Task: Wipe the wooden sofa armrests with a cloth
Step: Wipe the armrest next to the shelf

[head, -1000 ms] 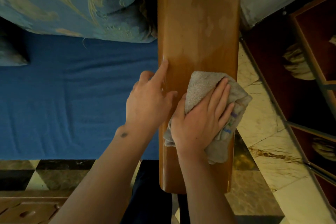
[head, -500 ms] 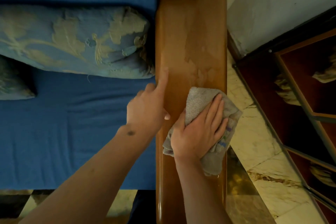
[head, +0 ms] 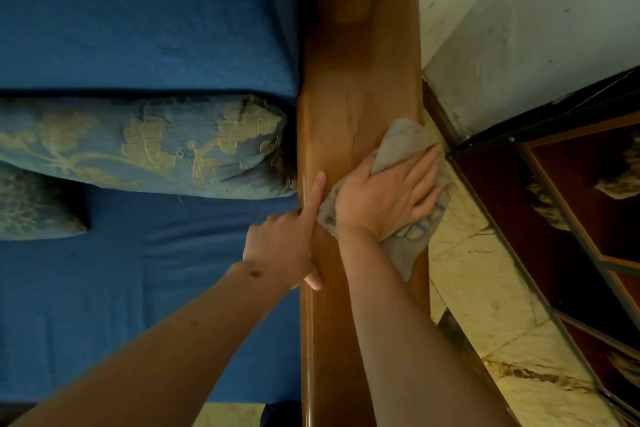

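A blue-and-gold patterned cushion (head: 145, 146) lay on the blue seat (head: 138, 270); a dark wooden cabinet (head: 568, 204) stood on marble floor (head: 485, 274).

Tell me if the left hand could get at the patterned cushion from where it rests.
Probably yes: the left hand rests on the armrest's inner edge, and the patterned cushion lies just beside, with nothing between them.

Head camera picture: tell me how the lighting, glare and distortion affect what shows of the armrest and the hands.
Head view: dim, warm light; the armrest carries only a thin bright streak along its left edge, no strong glare. Wide-angle bending curves the cabinet and the wall. The right hand on the cloth and the left hand look slightly soft, yet readable.
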A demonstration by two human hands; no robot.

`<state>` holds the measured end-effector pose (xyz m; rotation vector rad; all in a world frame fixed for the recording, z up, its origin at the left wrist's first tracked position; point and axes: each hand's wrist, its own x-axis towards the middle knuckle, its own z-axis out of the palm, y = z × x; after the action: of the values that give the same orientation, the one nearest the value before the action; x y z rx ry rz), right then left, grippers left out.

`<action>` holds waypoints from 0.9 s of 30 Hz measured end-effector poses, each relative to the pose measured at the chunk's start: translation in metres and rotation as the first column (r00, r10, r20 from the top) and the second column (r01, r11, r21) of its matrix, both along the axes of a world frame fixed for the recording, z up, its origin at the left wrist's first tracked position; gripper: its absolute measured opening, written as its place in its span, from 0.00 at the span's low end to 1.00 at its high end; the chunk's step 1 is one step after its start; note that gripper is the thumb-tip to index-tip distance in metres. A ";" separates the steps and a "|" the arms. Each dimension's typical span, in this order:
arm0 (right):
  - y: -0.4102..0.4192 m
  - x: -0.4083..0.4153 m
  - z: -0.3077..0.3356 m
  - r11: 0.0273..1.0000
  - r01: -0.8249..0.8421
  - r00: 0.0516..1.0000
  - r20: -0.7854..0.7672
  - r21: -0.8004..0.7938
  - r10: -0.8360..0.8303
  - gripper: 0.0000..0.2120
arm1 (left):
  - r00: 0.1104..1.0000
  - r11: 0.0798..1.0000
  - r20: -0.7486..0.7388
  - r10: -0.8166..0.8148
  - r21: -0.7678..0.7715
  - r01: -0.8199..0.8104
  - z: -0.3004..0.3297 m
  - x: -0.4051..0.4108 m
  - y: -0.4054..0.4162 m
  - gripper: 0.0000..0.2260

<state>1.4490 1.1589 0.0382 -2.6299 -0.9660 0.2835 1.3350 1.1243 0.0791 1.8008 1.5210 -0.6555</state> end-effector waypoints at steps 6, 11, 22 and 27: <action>0.073 0.005 -0.001 0.996 -0.086 0.995 0.046 0.026 0.085 0.40 | 0.997 0.996 0.025 0.068 -0.067 -0.067 -0.001 0.000 -0.002 0.76; 0.116 0.008 -0.003 0.958 -0.286 0.954 0.094 -0.008 0.285 0.40 | 0.994 0.992 0.031 0.101 -0.082 -0.098 -0.005 0.001 -0.003 0.76; 0.143 0.030 -0.003 0.485 -0.874 0.484 0.160 0.033 0.860 0.35 | 0.988 0.990 0.057 0.141 -0.040 -0.139 0.000 0.004 -0.006 0.75; 0.117 0.042 -0.003 0.233 -0.971 0.239 0.150 0.055 0.959 0.33 | 0.957 0.950 0.073 0.281 0.119 -0.288 0.002 0.004 -0.035 0.73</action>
<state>1.4907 1.2763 0.0354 -1.4873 -2.4807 0.3389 1.3394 1.0890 0.0811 1.6309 1.7759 -0.3712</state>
